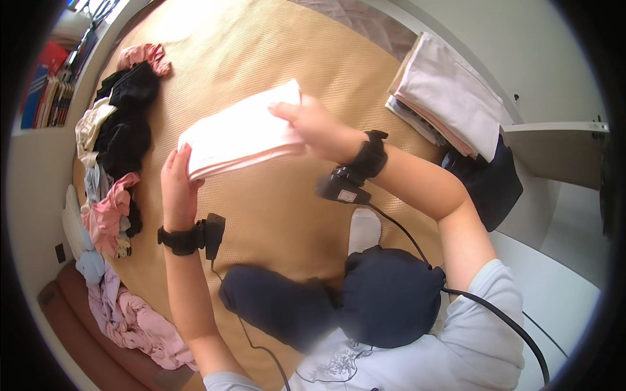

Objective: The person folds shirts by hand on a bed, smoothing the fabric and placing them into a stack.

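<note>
Between my two hands is a folded pale pink garment, lifted above the tan mat. My left hand grips its left end, thumb on top and fingers underneath. At the right end my right hand pinches it, thumb lying over the upper face. Several folded layers show along the near edge. What kind of garment it is cannot be made out.
Rumpled clothes in black, cream and pink line the left side. More pink and lilac clothing lies lower left. A stack of folded clothes sits at the right, beside dark folded cloth. Books stand on a shelf.
</note>
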`<state>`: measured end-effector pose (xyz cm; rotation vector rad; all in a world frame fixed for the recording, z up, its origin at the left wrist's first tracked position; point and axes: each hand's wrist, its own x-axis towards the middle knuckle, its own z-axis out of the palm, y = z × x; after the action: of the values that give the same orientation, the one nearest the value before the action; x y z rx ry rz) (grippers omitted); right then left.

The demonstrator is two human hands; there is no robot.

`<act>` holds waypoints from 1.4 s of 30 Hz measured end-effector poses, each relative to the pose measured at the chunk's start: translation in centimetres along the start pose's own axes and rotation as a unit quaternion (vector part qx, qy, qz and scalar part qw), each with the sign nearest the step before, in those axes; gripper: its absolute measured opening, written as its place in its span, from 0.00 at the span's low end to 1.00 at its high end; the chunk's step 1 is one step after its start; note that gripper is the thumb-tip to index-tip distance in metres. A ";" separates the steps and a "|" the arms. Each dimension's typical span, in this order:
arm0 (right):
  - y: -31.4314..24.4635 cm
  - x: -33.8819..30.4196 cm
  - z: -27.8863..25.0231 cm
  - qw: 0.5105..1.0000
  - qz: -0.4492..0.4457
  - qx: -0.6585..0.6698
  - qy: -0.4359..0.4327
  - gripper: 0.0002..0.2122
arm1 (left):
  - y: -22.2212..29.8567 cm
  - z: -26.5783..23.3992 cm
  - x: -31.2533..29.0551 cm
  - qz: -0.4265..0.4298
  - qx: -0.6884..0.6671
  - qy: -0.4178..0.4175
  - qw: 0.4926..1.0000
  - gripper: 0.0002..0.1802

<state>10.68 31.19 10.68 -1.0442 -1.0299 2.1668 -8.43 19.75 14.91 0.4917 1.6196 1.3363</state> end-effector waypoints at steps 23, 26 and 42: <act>-6.2 -14.8 -27.8 0.818 -0.193 -0.139 0.524 0.23 | -9.8 34.2 3.9 0.095 0.092 -0.268 0.954 0.17; -5.4 -14.8 -27.5 0.795 -0.230 -0.126 0.548 0.25 | -9.5 33.5 3.8 0.035 0.030 -0.298 0.953 0.17; -7.2 -13.9 -23.1 0.494 -0.248 -0.666 0.501 0.24 | -9.7 32.7 3.6 0.091 0.068 -0.272 0.956 0.19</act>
<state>38.26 34.93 12.76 -1.8134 -1.8572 -0.3133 19.90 36.87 6.04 1.0160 1.2269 1.0922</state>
